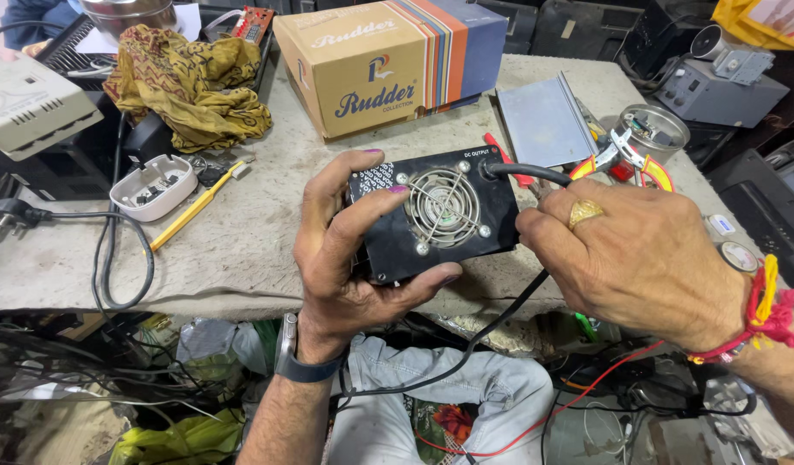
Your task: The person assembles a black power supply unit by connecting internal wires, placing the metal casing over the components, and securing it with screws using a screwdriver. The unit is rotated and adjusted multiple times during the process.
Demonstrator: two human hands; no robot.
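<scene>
Gripping a black rectangular metal power unit with a round wire fan grille, the left hand clamps its side; the right hand, fingers closed together, pinches something hidden just beside the unit's black cable.

light: bright, even | shadows: soft | focus: sharp | edges: slight wide-angle bending

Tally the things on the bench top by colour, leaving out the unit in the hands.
Yellow: 2, crumpled cloth and screwdriver
White: 1, open plastic casing
Tan: 1, cardboard box
Grey: 1, metal plate
Total: 5
</scene>
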